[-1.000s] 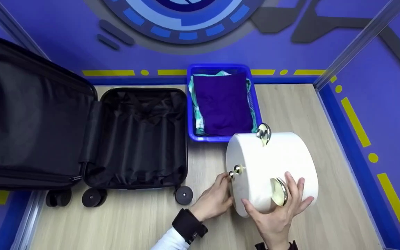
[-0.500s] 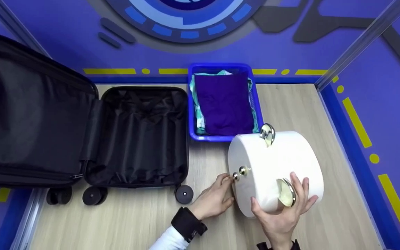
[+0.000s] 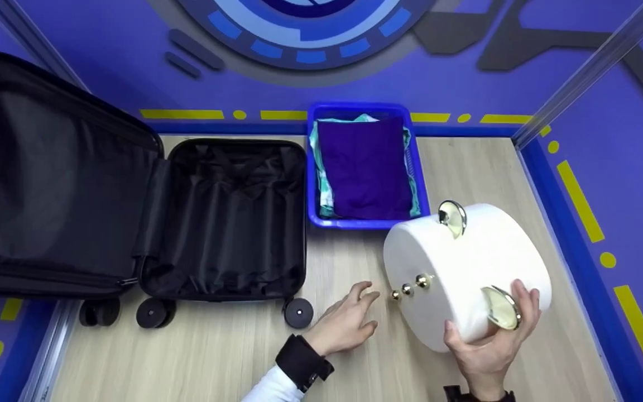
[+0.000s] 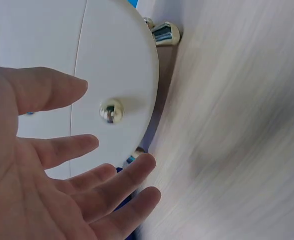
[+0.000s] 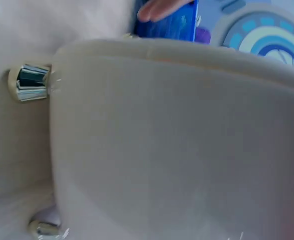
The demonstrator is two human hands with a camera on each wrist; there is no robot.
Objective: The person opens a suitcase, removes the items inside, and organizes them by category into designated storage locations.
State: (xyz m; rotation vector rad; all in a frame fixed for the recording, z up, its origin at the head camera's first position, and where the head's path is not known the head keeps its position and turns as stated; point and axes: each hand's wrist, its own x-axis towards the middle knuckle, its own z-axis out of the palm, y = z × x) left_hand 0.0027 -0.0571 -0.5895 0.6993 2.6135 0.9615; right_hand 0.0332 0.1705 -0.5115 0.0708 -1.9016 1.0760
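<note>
A white drum-shaped box (image 3: 494, 251) lies tilted on the wooden surface, its flat face turned left. Several gold knobs (image 3: 422, 281) line that face, and two shiny gold rounded fittings (image 3: 503, 307) stick out of the curved side. My right hand (image 3: 489, 349) grips the near side, thumb at the face's edge and fingers around past one fitting. Left of the knobs, my left hand (image 3: 344, 324) is held with fingers spread, holding nothing. The left wrist view shows a seam down the face and one knob (image 4: 111, 110) beyond the fingers. White curved side (image 5: 162, 140) fills the right wrist view.
Behind the box stands a blue basket (image 3: 366, 224) with folded dark purple and teal cloth (image 3: 363, 167). A black suitcase (image 3: 221, 223) lies unfolded at left, its wheels (image 3: 298, 312) toward me. Blue walls (image 3: 595, 184) border the back and right.
The white box has moved right and turned so its face shows more, with my right hand moving along. My left fingertips, earlier at a knob, are now apart from it.
</note>
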